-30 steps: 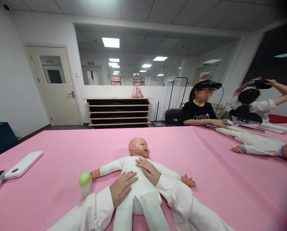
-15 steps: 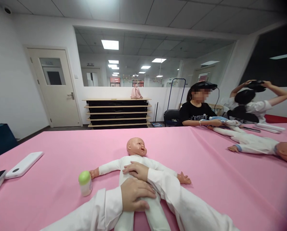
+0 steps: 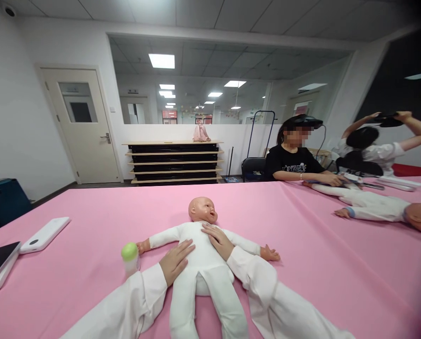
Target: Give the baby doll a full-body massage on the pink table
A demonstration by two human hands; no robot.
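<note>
Pink bench [image 3: 302,282]; doll [image 3: 199,249], head toward the far edge, soft, I judge, best held round its torso; left hand [image 3: 175,262] and right hand [image 3: 220,242] open on it, gripping nothing.

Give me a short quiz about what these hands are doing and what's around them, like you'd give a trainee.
1. True or false: the left hand and the right hand both rest on the doll.
2. What colour is the lid of the small bottle?
A) red
B) green
C) blue
3. Counting the one under the hands, how many dolls lie on the pink cloth?

Key:
1. True
2. B
3. Two; the other doll lies off to the right.
</note>
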